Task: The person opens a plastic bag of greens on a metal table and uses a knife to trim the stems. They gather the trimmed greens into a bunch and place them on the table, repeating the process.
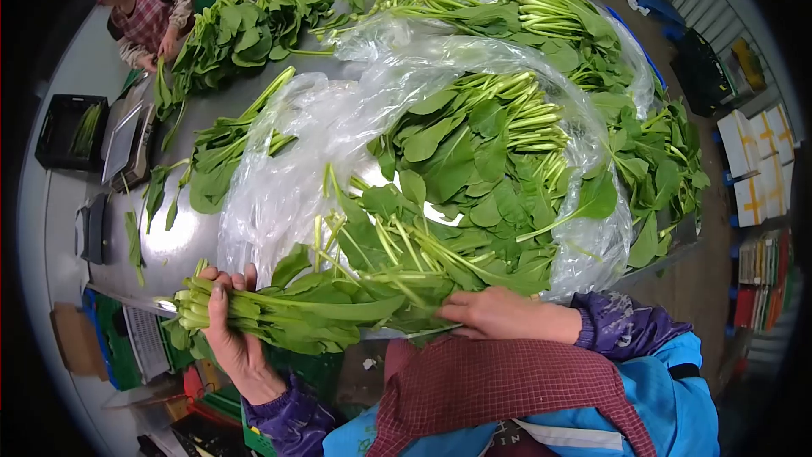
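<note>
My left hand (235,343) is wrapped around the pale stem ends of a bunch of leafy greens (326,313), held sideways over the table's near edge. At the leafy end of this bunch, my right hand (499,313) has its fingers closed on the leaves, with the fingertips partly hidden. Just beyond both hands, a large heap of leafy greens (457,148) lies on a crumpled clear plastic bag (288,178). Loose stems cross between the bunch and the heap.
More greens (558,17) cover the metal table's (182,224) far and right sides. A co-worker (148,17) handles greens at far left, near a scale (127,148) and a black crate (72,131). White boxes (757,161) stand at right; crates (144,343) sit below left.
</note>
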The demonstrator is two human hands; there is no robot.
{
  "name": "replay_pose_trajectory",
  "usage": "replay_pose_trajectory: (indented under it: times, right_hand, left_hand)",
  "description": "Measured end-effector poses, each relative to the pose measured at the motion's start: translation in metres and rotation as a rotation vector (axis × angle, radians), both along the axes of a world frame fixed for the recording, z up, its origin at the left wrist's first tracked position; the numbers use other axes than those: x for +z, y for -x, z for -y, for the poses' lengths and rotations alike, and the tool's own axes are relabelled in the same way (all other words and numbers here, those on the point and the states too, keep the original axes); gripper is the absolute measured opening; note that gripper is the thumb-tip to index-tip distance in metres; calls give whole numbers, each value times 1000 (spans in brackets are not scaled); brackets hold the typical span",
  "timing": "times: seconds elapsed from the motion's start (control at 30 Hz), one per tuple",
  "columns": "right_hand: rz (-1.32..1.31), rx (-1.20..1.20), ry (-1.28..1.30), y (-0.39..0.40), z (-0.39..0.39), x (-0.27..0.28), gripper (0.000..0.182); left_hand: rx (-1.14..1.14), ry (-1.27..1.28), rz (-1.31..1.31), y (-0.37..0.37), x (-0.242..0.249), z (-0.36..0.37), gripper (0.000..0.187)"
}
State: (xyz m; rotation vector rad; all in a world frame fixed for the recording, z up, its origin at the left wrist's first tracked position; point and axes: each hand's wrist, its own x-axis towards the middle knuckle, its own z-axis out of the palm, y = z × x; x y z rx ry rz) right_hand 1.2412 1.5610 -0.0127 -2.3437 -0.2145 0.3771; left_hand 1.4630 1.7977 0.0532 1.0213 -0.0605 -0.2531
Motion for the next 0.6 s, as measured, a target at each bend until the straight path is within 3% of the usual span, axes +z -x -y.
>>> replay_pose_trajectory:
  times: [0.1, 0.13, 0.2, 0.33, 0.4, 0.47, 0.6]
  right_hand:
    - [266, -260, -94, -5, 11, 13, 20]
    - [264, -258, -94, -9, 19, 12, 20]
    - [410, -517, -8, -18, 35, 3, 20]
    - [118, -566, 190, -25, 49, -19, 23]
    - [-54, -560, -137, -31, 51, -33, 25]
    - [-67, -694, -474, -31, 53, -27, 25]
    - [-58, -734, -561, -33, 62, 8, 22]
  left_hand:
    - [-25, 11, 13, 1, -1, -3, 29]
    - [-33, 7, 16, 1, -1, -3, 26]
    - [-54, -35, 35, 2, -2, -4, 24]
    - [-112, -175, 77, 14, 3, 11, 20]
    - [-122, -210, 99, 19, 3, 21, 20]
    - [-209, -239, 51, 24, 2, 26, 19]
    - [-260, -219, 33, 21, -4, 26, 19]
